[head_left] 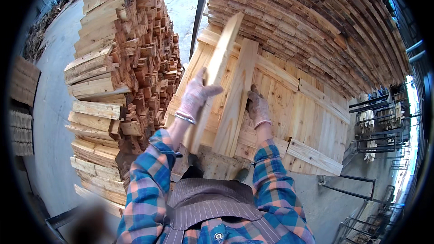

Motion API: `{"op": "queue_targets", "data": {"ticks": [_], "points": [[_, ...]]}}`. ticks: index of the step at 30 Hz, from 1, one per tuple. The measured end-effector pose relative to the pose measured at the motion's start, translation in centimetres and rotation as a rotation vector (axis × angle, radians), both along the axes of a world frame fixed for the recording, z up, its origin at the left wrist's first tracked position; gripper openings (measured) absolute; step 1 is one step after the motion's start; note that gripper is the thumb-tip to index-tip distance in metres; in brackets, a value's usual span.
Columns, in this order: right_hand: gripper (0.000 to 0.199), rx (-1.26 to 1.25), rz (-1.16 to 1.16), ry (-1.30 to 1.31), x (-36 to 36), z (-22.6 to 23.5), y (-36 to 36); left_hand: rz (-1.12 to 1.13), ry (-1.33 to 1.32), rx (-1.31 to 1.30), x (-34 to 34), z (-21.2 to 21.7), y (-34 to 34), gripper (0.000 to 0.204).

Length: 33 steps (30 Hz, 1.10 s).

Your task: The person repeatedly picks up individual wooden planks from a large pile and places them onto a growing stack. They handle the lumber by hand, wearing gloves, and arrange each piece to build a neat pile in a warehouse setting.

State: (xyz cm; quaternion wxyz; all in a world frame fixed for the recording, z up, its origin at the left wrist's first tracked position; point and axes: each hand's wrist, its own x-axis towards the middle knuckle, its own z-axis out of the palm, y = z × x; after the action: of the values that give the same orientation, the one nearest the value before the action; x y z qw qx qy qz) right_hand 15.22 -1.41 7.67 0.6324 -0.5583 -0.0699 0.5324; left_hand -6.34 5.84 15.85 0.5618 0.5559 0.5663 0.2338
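Both hands wear pale pinkish work gloves. My left hand (193, 99) is closed around a wooden plank (224, 49) that is tilted up on its edge, with the thumb across its face. Just right of it, a second wooden board (236, 97) lies lengthwise over the layer below. My right hand (259, 107) has its darkened fingertips curled at this board's right edge; the underside of the grip is hidden. Beneath both pieces spreads a layer of light planks (312, 108), with short crosswise strips (314, 156) lying on top.
A tall stack of cut boards (97, 81) rises close on my left. Beyond the work layer stands a large wall of stacked boards (307, 22). Dark metal racks (375, 140) are at the right. My shoes (194, 161) are beside the near edge of the planks.
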Motion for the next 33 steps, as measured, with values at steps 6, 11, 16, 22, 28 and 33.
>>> {"op": "queue_targets", "data": {"ticks": [6, 11, 16, 22, 28, 33], "points": [[0.046, -0.071, 0.348, -0.679, 0.1, -3.1, 0.4, 0.06, 0.692, 0.406, -4.8, -6.0, 4.0, 0.096], [0.055, -0.048, 0.368, -0.762, -2.8, -6.5, 3.9, 0.131, 0.375, 0.13, -4.4, -5.6, 5.7, 0.062], [0.05, 0.079, 0.279, -0.487, -9.0, -2.8, 7.1, 0.257, 0.341, 0.298, -5.6, -11.8, 7.4, 0.03], [0.037, -0.078, 0.279, -0.563, -8.9, -2.5, 8.7, 0.245, 0.419, 0.422, -4.9, -11.2, 8.8, 0.032], [0.05, 0.005, 0.379, -0.659, -6.4, -3.9, 6.8, -0.002, 1.087, 0.847, -2.4, -11.2, 6.2, 0.017], [0.048, 0.016, 0.521, -0.585, -7.4, -2.2, 6.6, 0.233, 1.32, 0.596, -0.8, -13.6, 5.4, 0.026]]}}
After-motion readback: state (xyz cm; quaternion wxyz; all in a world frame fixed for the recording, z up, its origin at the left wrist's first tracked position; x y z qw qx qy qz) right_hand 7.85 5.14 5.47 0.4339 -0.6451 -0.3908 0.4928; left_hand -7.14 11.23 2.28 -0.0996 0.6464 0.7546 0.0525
